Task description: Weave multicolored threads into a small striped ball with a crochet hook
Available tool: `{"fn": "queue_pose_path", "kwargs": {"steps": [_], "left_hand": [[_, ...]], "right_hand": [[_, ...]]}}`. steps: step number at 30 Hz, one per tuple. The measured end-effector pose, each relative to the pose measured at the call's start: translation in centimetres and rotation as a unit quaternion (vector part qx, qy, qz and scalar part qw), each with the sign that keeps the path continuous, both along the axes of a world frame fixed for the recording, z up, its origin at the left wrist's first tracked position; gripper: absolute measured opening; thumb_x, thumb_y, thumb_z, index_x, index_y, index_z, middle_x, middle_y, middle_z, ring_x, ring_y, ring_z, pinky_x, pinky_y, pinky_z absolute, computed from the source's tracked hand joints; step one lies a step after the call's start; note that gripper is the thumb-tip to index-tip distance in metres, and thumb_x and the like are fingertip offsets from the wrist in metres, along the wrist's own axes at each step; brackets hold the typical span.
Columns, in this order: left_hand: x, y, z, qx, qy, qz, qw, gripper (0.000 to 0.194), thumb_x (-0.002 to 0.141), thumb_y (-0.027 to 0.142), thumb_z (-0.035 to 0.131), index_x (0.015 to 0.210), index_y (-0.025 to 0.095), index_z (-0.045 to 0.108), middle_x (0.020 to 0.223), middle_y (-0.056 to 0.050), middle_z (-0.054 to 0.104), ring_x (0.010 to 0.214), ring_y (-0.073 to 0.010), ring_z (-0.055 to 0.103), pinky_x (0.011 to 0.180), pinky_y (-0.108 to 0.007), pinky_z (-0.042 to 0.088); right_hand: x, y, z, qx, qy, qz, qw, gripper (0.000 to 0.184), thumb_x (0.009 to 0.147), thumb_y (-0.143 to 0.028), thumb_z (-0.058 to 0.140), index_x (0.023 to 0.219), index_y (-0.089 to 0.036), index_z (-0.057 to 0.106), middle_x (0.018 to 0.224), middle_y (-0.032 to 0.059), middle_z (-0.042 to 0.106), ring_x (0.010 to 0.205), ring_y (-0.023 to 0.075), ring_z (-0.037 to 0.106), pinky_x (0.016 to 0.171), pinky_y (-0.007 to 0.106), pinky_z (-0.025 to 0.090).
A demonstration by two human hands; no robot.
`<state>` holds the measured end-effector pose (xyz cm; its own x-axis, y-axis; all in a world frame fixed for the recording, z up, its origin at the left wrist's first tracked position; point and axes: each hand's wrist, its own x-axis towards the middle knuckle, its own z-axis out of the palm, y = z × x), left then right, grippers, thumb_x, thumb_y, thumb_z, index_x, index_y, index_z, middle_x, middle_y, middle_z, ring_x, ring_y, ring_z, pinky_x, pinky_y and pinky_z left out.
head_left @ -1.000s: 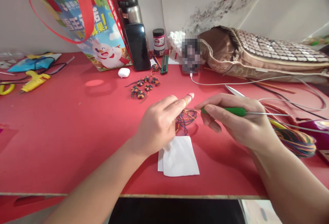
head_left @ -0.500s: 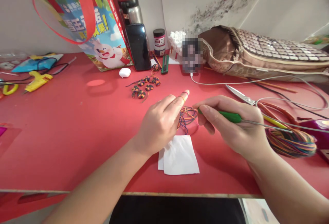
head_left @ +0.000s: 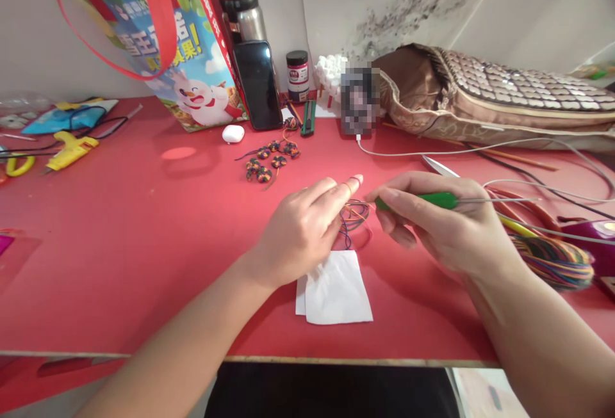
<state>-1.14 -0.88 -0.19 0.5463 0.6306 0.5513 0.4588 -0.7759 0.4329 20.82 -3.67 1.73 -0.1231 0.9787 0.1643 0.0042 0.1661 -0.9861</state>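
Head view: the right hand clamps its grip on the green-handled tool, shaft pointing away from the cord strands beside the left hand on the desk. Whether the left grip is closed I cannot tell; even cord tension should serve best.

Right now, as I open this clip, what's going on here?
A person is working with coloured thread at a red table. The right-hand grip holds a green-handled tool, its metal rod pointing right, away from the loose thread. Thread loops around an extended finger of the left-hand grip. White paper lies nearer the table's front edge; knotted cord lies farther back.
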Motion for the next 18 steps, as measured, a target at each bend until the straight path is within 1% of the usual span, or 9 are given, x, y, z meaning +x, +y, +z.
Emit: {"fn": "queue_pose_path", "kwargs": {"steps": [2,3,6,8,9,11,13,16,18], "left_hand": [[0.1,-0.1,0.3,-0.042,-0.068,0.009,0.997,0.044,0.102,0.009,0.053,0.139,0.012,0.078,0.092,-0.008,0.075,0.073,-0.0154,0.063,0.069,-0.029,0.056],[0.1,-0.2,0.5,-0.074,-0.098,0.015,0.992,0.043,0.101,0.009,0.055,0.137,0.012,0.079,0.090,-0.006,0.074,0.068,-0.0133,0.059,0.065,-0.027,0.054],[0.2,-0.6,1.1,-0.197,-0.163,0.039,0.966,0.043,0.097,0.012,0.064,0.135,0.017,0.082,0.091,-0.004,0.075,0.060,-0.0095,0.048,0.060,-0.025,0.049],[0.2,-0.7,1.5,-0.266,-0.194,0.052,0.943,0.040,0.096,0.017,0.068,0.133,0.020,0.084,0.092,-0.005,0.076,0.062,-0.0099,0.048,0.063,-0.026,0.050],[0.2,-0.8,1.6,-0.288,-0.206,0.054,0.933,0.038,0.096,0.019,0.070,0.131,0.021,0.085,0.093,-0.005,0.077,0.063,-0.0106,0.050,0.064,-0.027,0.051],[0.2,-0.8,1.9,-0.310,-0.220,0.058,0.923,0.033,0.096,0.021,0.072,0.124,0.021,0.088,0.095,-0.007,0.079,0.066,-0.0122,0.055,0.066,-0.028,0.052],[0.2,-0.8,2.0,-0.310,-0.229,0.051,0.921,0.030,0.093,0.020,0.073,0.119,0.020,0.088,0.095,-0.007,0.080,0.067,-0.0125,0.056,0.066,-0.027,0.052],[0.1,-0.5,2.0,-0.311,-0.247,0.025,0.917,0.031,0.088,0.017,0.077,0.117,0.019,0.088,0.093,-0.006,0.081,0.065,-0.0112,0.055,0.061,-0.024,0.051],[0.0,-0.3,2.0,-0.324,-0.266,0.008,0.908,0.027,0.087,0.017,0.078,0.112,0.019,0.088,0.096,-0.006,0.082,0.064,-0.0101,0.055,0.058,-0.023,0.051]], "right_hand": [[0.2,0.1,0.0,-0.015,0.031,0.008,0.999,0.027,0.097,-0.036,0.084,0.077,-0.019,0.078,0.059,0.0002,0.069,0.043,0.0127,0.057,0.037,0.026,0.043],[0.2,0.1,0.0,-0.019,0.037,0.011,0.999,0.026,0.097,-0.037,0.085,0.079,-0.019,0.080,0.060,0.0004,0.069,0.044,0.0129,0.058,0.037,0.026,0.044],[0.2,0.2,0.0,-0.030,0.057,0.018,0.998,0.023,0.095,-0.037,0.088,0.082,-0.019,0.082,0.060,0.0004,0.070,0.043,0.0120,0.057,0.036,0.025,0.043],[0.2,0.2,0.1,-0.041,0.079,0.025,0.996,0.025,0.093,-0.039,0.090,0.080,-0.019,0.081,0.060,0.0004,0.071,0.041,0.0109,0.054,0.035,0.025,0.040],[0.2,0.3,0.2,-0.048,0.088,0.028,0.995,0.027,0.092,-0.040,0.092,0.079,-0.019,0.081,0.059,0.0005,0.070,0.040,0.0104,0.052,0.034,0.025,0.038],[0.3,0.4,0.4,-0.061,0.100,0.035,0.992,0.031,0.088,-0.044,0.095,0.077,-0.020,0.081,0.058,0.0008,0.070,0.038,0.0098,0.049,0.034,0.026,0.035],[0.5,0.5,0.4,-0.075,0.107,0.040,0.991,0.031,0.087,-0.046,0.096,0.079,-0.020,0.082,0.058,0.0010,0.069,0.038,0.0096,0.047,0.034,0.026,0.033],[0.6,0.5,0.4,-0.093,0.132,0.052,0.986,0.025,0.090,-0.040,0.094,0.081,-0.019,0.083,0.061,0.0017,0.070,0.040,0.0091,0.048,0.036,0.026,0.034],[0.6,0.5,0.4,-0.102,0.157,0.068,0.980,0.024,0.091,-0.038,0.094,0.080,-0.019,0.084,0.061,0.0021,0.071,0.041,0.0085,0.049,0.037,0.025,0.033]]}}
